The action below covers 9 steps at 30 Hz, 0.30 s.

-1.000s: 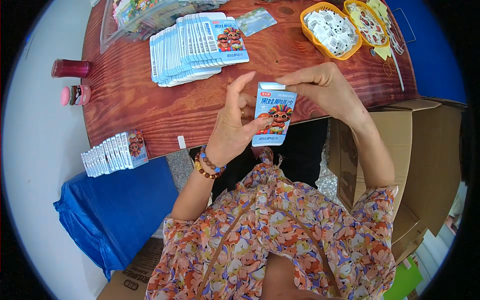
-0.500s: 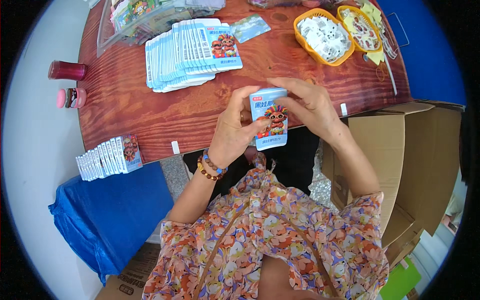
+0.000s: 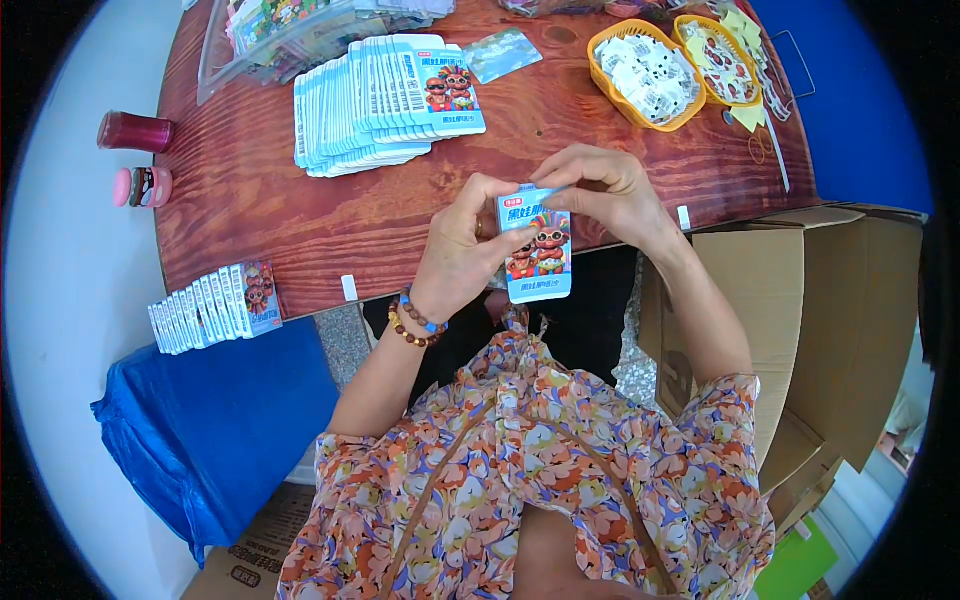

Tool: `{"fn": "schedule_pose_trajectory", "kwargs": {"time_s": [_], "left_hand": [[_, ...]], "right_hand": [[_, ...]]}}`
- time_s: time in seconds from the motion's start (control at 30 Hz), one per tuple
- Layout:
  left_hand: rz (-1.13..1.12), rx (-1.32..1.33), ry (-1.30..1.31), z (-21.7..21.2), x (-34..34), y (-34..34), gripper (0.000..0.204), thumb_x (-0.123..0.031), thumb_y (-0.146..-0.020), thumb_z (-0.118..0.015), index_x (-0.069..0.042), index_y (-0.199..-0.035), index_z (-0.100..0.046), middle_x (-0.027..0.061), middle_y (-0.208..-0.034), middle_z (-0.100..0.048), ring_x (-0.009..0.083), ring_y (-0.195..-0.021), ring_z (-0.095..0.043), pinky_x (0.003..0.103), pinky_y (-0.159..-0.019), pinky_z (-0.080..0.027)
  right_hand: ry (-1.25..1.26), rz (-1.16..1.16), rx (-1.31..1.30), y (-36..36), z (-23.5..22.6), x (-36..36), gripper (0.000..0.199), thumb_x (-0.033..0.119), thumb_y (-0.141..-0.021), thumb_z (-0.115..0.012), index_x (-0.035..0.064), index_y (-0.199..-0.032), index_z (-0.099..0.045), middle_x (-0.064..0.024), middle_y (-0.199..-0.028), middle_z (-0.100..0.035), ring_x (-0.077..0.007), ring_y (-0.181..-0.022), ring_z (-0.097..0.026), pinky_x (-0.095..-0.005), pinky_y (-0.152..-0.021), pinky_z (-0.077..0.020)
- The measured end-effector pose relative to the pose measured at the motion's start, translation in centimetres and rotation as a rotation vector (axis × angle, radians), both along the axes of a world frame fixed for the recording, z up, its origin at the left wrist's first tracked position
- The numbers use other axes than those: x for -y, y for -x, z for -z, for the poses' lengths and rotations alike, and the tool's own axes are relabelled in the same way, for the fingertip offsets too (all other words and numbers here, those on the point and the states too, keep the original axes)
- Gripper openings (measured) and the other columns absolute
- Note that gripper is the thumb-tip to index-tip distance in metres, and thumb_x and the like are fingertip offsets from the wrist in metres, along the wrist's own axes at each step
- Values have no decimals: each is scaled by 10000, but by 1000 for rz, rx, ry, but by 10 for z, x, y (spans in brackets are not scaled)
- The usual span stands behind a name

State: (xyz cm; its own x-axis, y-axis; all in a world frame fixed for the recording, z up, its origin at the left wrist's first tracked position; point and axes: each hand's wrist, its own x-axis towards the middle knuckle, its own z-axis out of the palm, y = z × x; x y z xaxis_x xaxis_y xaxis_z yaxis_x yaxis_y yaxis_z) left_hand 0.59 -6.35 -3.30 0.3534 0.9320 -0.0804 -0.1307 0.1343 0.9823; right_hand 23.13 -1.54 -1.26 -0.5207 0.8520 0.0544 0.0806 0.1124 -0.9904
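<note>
Glossy reddish wooden table; both hands pinch a flat rectangular packet.

surfaces and stuff

the packet is glossy printed foil or plastic, as are the stacked packets. the table is varnished wood with visible grain. the baskets are shiny orange plastic. the box is matt cardboard; the blouse is soft patterned cloth.
</note>
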Motion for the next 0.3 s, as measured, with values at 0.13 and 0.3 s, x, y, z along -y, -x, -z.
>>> {"fn": "schedule_pose_trajectory", "kwargs": {"time_s": [0.13,0.3], "left_hand": [[3,-25,-86,-3,-12,5,352,-14,-919,-684,-30,-1235,-529,100,-1081,-679,118,-959,-677,266,-727,-590],[-209,23,102,-19,-31,21,426,-114,-1011,-573,-55,-1420,-466,117,-1120,-674,154,-979,-682,285,-705,-598]], "right_hand": [[-67,27,135,11,-11,0,276,-24,-895,-671,14,-1166,-713,-80,-1105,-712,-163,-1028,-672,-300,-885,-550],[362,226,-56,14,-8,-26,302,81,-973,-624,17,-1266,-655,-56,-1140,-712,-159,-947,-707,-307,-878,-580]]}}
